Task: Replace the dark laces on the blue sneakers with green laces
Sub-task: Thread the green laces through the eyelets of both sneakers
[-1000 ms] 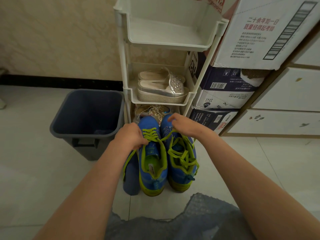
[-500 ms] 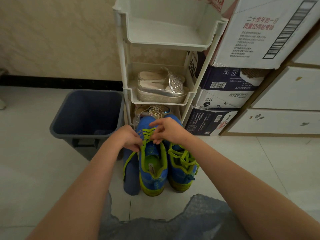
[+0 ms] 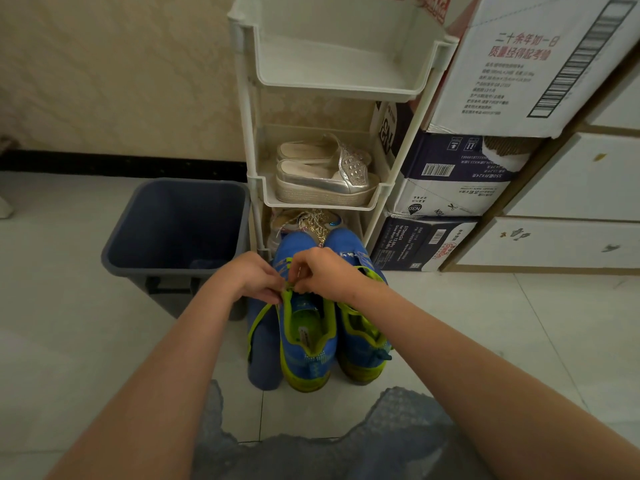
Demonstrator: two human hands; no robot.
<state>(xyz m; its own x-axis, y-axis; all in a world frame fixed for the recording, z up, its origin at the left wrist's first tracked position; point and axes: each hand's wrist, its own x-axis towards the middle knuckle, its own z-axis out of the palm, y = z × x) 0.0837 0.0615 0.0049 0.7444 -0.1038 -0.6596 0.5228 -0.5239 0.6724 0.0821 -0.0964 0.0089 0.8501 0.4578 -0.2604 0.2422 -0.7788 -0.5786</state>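
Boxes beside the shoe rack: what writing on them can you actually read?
"二十余年如一日" in red on the top white carton.
"N30", upside down, on the middle box.
"570ml×24" on the bottom dark box.
All other print and barcode numbers: too small, cut off or blurred.

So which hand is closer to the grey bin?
Left. The left hand is just beside the bin; the right hand is farther away, on the left hand's far side.

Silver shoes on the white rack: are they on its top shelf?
No, the silver shoes sit on the middle shelf, below the top shelf.
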